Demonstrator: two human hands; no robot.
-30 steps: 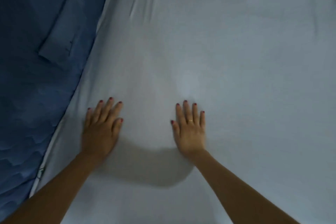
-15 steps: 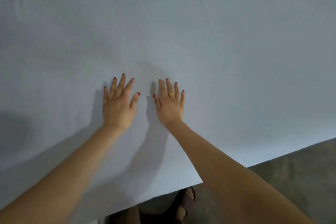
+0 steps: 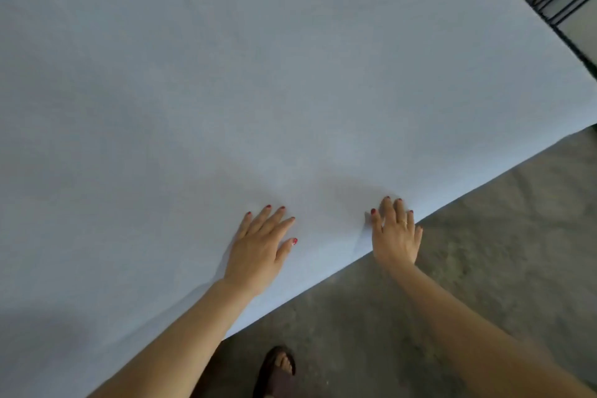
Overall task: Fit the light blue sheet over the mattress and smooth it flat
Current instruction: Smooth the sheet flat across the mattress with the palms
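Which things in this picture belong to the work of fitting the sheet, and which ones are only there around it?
Part of the job:
light blue sheet
left hand, flat on the sheet
right hand, at the sheet's edge

Only around:
concrete floor
sandal
black wire rack

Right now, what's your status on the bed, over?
Both hands flat, fingers straight: left hand on the light blue cotton sheet, right hand at its near edge. Sheet looks smooth, one faint crease far side. Nothing in the way.
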